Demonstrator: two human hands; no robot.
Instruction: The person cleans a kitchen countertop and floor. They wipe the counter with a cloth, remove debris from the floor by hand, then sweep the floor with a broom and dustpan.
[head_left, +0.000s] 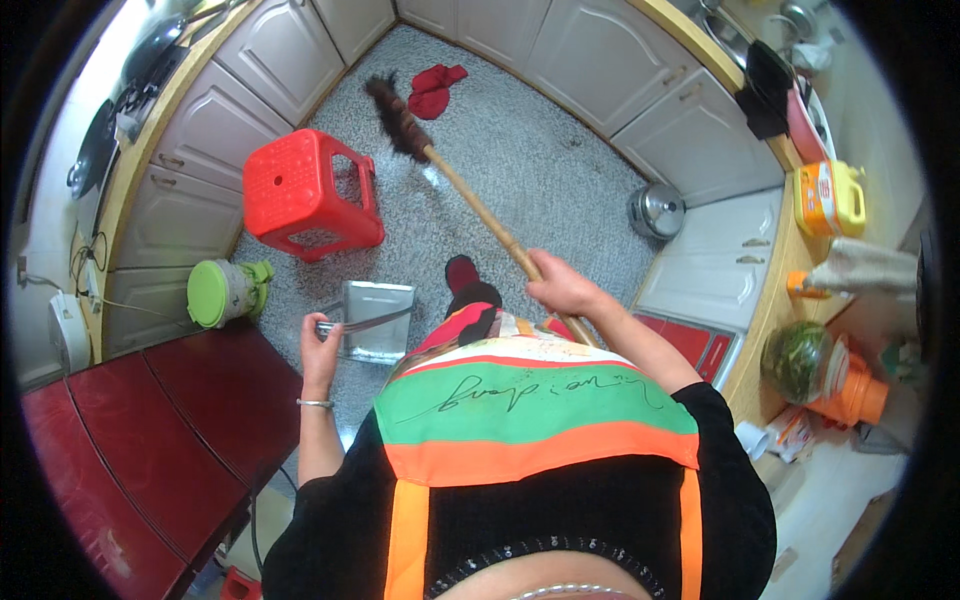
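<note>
My right hand (561, 283) grips the wooden handle of a broom (480, 208). The broom's dark brown bristle head (397, 118) is out over the speckled grey floor, close to a crumpled red cloth (433, 90). On the other side, my left hand (321, 341) is closed around the curved metal handle of a dustpan (379, 326). The dustpan's pale, shiny pan hangs beside my legs; whether it touches the floor, I cannot tell. A red plastic stool (300, 191) stands between the dustpan and the left cabinets.
A green-lidded bin (217, 292) stands by the left cabinets, next to a dark red refrigerator (195, 405). At the right, a lidded metal pot (657, 211) sits on the floor against the white cabinets (697, 135). The right counter holds a yellow jug (829, 199) and a glass jar (799, 362).
</note>
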